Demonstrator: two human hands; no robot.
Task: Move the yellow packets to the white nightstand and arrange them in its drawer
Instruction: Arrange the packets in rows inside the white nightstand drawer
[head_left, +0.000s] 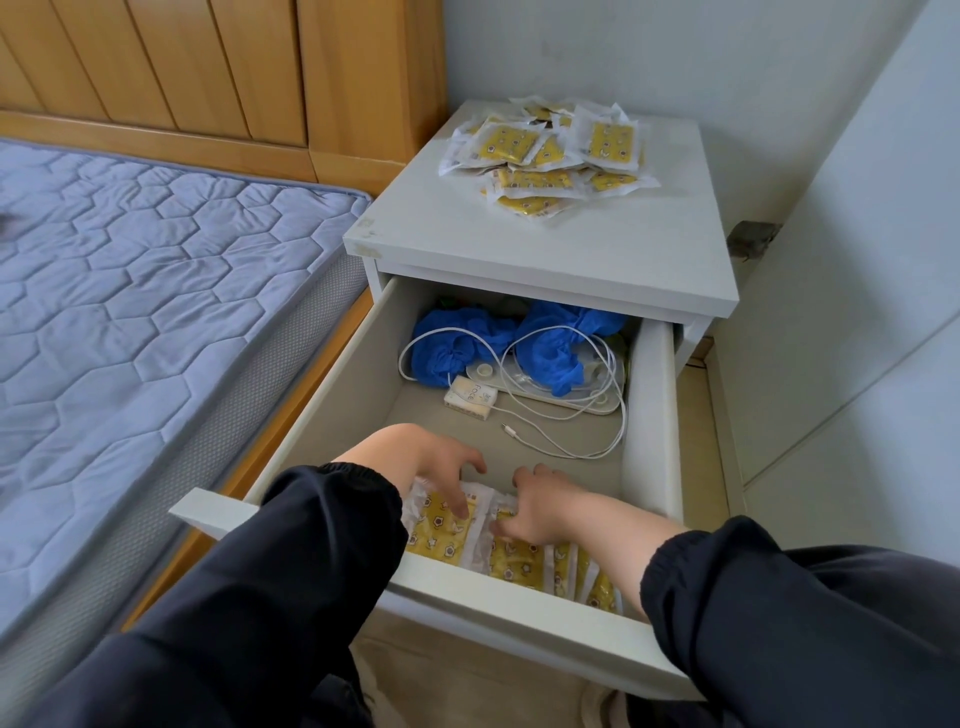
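Note:
A loose pile of yellow packets (545, 156) in clear wrappers lies on top of the white nightstand (597, 254). Its drawer (519, 608) is pulled out wide. Several more yellow packets (514, 558) stand in a row along the inside of the drawer's front wall. Both my hands reach down into the drawer. My left hand (431, 467) presses its fingers on the leftmost packet. My right hand (535, 506) has its fingers curled on the packet beside it. Dark sleeves cover both forearms and hide part of the row.
At the back of the drawer lie blue crumpled covers (550, 348), a white cable (566, 436), a small white box (470, 397) and a flat white device. A bed with a blue quilted mattress (145, 291) stands left; a white wall stands right.

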